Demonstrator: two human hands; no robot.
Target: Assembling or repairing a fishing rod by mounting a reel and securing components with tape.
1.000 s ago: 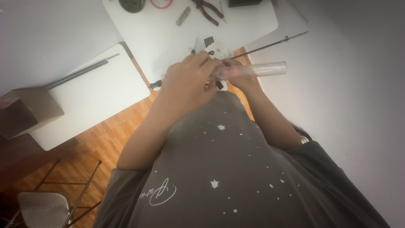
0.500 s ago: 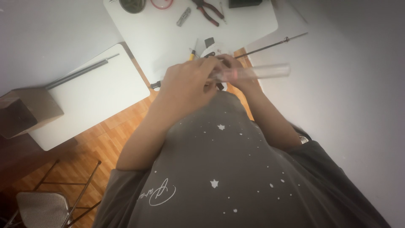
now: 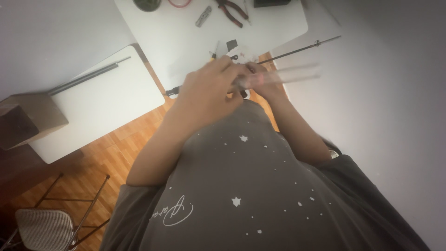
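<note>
While both hands meet at chest height, right hand clamps a blurred clear tube | left hand curled at its near end, grip unclear | forearms bent inward | white table beyond, pliers lying there

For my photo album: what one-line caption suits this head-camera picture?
Two hands, left hand and right hand, hold a clear tube above a white table.
</note>
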